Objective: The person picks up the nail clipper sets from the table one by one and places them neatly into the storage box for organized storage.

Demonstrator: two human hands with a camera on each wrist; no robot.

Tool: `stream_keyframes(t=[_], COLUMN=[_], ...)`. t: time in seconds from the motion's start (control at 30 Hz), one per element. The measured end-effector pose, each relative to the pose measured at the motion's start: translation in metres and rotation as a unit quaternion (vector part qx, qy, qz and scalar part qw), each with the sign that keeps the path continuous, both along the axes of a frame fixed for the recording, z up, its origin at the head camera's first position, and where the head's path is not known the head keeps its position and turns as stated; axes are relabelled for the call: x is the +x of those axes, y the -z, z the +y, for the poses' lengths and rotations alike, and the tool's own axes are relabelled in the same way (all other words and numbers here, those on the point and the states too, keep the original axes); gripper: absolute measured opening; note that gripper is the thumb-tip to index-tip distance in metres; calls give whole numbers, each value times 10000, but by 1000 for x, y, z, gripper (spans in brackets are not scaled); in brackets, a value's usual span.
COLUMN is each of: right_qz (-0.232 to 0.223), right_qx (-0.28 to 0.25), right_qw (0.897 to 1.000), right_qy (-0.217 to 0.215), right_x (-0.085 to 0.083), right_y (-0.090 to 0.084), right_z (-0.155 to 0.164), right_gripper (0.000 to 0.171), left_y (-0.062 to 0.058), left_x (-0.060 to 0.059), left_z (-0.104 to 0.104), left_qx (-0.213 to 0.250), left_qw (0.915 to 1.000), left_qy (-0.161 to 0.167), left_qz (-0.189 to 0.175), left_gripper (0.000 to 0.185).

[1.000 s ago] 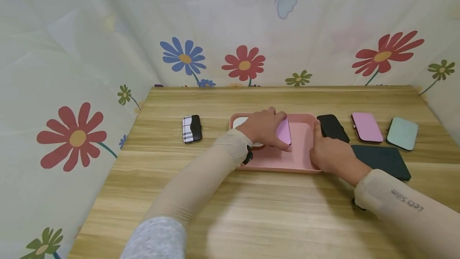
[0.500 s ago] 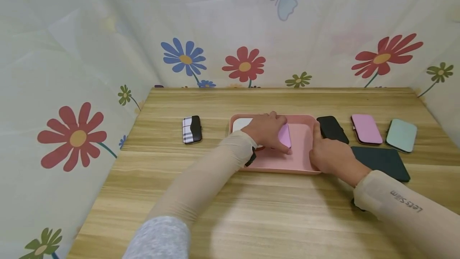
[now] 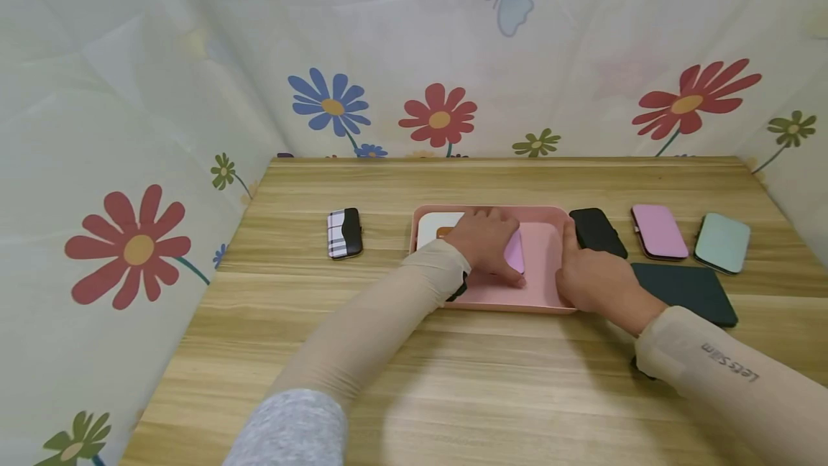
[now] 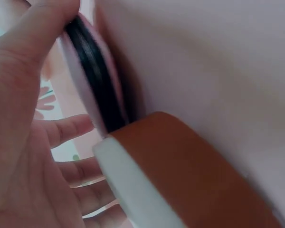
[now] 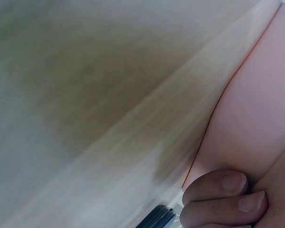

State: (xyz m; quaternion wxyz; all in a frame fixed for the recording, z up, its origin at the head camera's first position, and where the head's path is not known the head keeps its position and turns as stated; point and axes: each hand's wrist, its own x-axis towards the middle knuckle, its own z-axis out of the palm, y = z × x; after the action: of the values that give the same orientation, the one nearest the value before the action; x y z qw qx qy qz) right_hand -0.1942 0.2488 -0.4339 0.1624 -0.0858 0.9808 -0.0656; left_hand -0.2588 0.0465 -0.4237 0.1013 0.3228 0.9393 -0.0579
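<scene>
A shallow pink tray (image 3: pixel 543 265) lies on the wooden table. My left hand (image 3: pixel 485 239) reaches into it and holds a small pink-purple clasp case (image 3: pixel 514 253) by its edges. In the left wrist view, the thumb is at one end of this clasp case (image 4: pixel 92 71), showing its black side. Right beside it is a white case with a brown band (image 4: pixel 180 166), also in the tray and partly covered by the hand. My right hand (image 3: pixel 591 275) grips the tray's right end, its fingers (image 5: pixel 218 185) curled against the outer wall.
A plaid-and-black case (image 3: pixel 345 233) lies left of the tray. To its right are a black case (image 3: pixel 598 232), a pink case (image 3: pixel 660 231), a mint case (image 3: pixel 723 243) and a larger dark green flat piece (image 3: pixel 688 293). Flowered cloth (image 3: pixel 556 78) hangs behind the table.
The left hand and pink-purple case have shifted slightly toward me inside the tray. More of the white-and-brown case shows now. My right hand stays at the tray's end.
</scene>
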Motion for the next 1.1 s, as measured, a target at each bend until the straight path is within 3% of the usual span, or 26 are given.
stream_keyframes(t=[0.33, 0.5, 0.73, 1.1], right_qz=[25, -26, 18, 129], right_qx=[-28, -13, -28, -49], right_qw=[10000, 10000, 10000, 9999], right_qy=[-13, 34, 19, -18], right_x=[0, 0, -1, 1], right_y=[1, 1, 3, 3], right_z=[0, 1, 1, 1], right_gripper=[85, 85, 85, 85], left_y=[-10, -13, -7, -5], left_x=[9, 11, 5, 2], left_z=[-1, -4, -5, -8], left_qx=[-274, -90, 98, 105], left_qw=[9995, 9996, 9993, 9996], left_qy=[11, 104, -61, -9], left_qz=[-137, -251, -360, -269], left_gripper=[102, 97, 99, 97])
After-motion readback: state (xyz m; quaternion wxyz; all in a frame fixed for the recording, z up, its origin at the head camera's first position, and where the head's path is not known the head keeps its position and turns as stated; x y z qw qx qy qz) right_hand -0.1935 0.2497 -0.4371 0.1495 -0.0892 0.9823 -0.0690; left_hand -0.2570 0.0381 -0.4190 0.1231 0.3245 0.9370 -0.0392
